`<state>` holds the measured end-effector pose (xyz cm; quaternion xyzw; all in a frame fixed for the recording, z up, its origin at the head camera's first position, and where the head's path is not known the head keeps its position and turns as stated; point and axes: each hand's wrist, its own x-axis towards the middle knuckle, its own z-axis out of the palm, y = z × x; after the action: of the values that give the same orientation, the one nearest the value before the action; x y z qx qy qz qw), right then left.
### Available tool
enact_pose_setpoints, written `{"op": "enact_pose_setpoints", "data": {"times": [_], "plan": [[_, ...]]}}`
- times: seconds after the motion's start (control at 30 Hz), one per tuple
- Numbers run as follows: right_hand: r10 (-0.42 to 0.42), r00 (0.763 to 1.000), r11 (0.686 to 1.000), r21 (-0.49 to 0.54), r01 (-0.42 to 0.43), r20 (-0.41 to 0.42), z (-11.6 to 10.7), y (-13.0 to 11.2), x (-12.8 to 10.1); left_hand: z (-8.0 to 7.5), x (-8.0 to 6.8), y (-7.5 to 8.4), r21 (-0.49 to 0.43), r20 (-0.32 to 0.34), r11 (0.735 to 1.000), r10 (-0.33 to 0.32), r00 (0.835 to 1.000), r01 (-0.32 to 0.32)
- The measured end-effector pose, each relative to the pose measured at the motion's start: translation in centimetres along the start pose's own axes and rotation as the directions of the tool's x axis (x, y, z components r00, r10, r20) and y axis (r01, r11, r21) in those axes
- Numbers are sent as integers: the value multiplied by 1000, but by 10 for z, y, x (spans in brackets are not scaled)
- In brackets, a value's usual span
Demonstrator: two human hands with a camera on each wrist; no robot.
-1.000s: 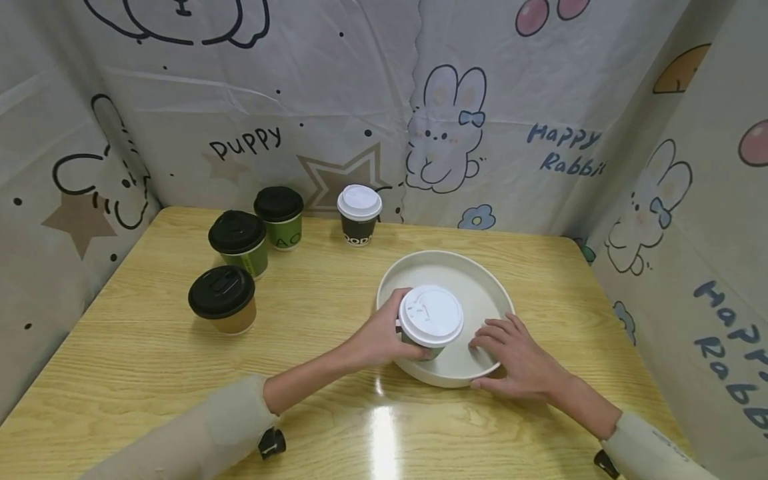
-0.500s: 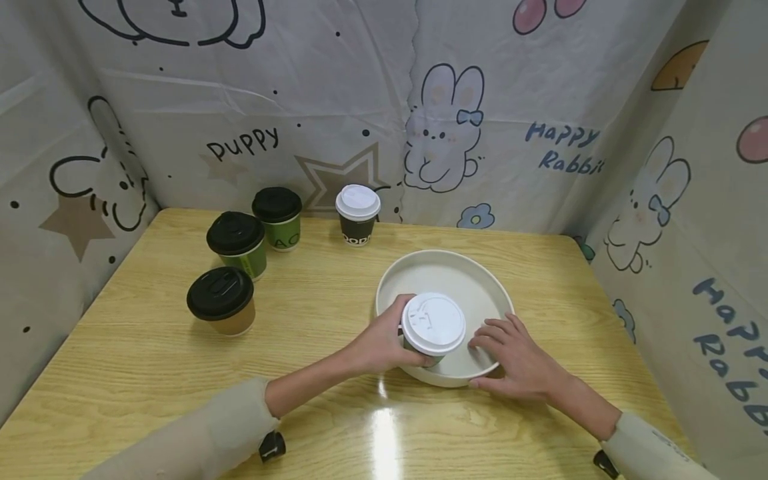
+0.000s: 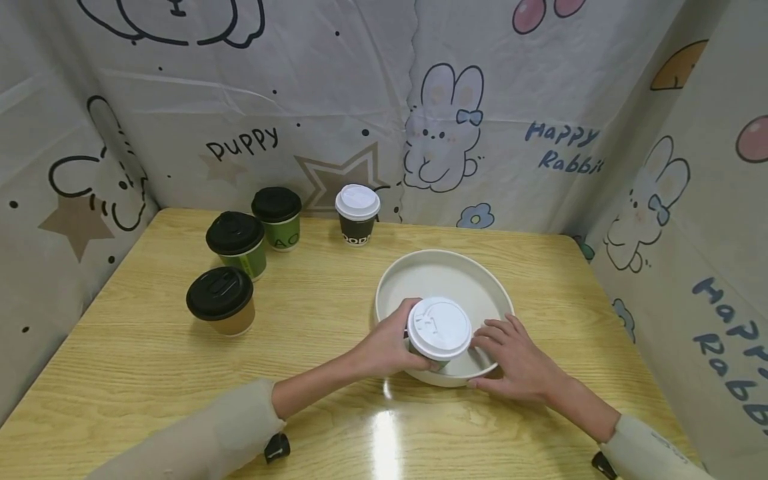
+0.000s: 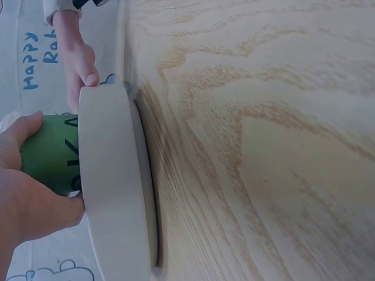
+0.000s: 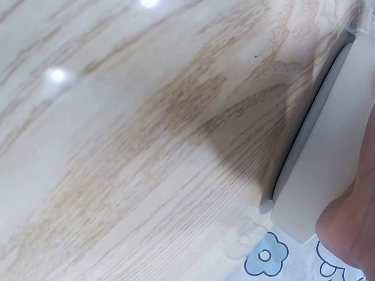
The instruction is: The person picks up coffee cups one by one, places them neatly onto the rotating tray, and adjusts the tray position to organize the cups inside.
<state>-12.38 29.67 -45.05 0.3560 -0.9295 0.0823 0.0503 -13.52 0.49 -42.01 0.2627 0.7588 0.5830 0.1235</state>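
A green paper cup with a white lid (image 3: 439, 328) stands in the near part of a round white tray (image 3: 444, 257) on the wooden table. My left hand (image 3: 390, 341) grips the cup's side, its thumb and fingers wrapped round the green wall (image 4: 50, 155) just inside the tray's rim (image 4: 108, 175). My right hand (image 3: 513, 357) holds the tray's near right rim, with the fingers lying over the inside and the thumb (image 4: 85, 64) pressed on the outer wall. The right wrist view shows only the tray's wall (image 5: 319, 175) and a bit of that hand (image 5: 351, 234).
At the back left stand a brown cup with a black lid (image 3: 221, 300), two green cups with black lids (image 3: 237, 241) (image 3: 277, 215) and a dark cup with a white lid (image 3: 358, 212). Printed fabric walls close in the table on three sides.
My left hand has shifted the white-lidded cup a little to the right and nearer, closer to the right hand's fingers. The right hand and the tray have hardly moved.
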Motion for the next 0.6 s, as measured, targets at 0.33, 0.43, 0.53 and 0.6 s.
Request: {"op": "enact_pose_setpoints", "data": {"times": [0.33, 0.43, 0.53, 0.6], "plan": [[20, 1000, 1000, 5, -20, 2, 1, -3, -1, 1, 0, 1, 45, 10, 999, 8, 1000, -9], [17, 1000, 1000, 2, -17, -15, 2, -4, -1, 0, -1, 3, 54, 15, 998, 19, 1000, -20], [17, 999, 1000, 3, -17, -27, 3, -5, -1, 0, -2, 2, 60, 18, 998, 30, 999, -31], [19, 999, 1000, 4, -19, -31, 3, -6, -1, 0, -1, 1, 62, 17, 998, 30, 999, -31]]}}
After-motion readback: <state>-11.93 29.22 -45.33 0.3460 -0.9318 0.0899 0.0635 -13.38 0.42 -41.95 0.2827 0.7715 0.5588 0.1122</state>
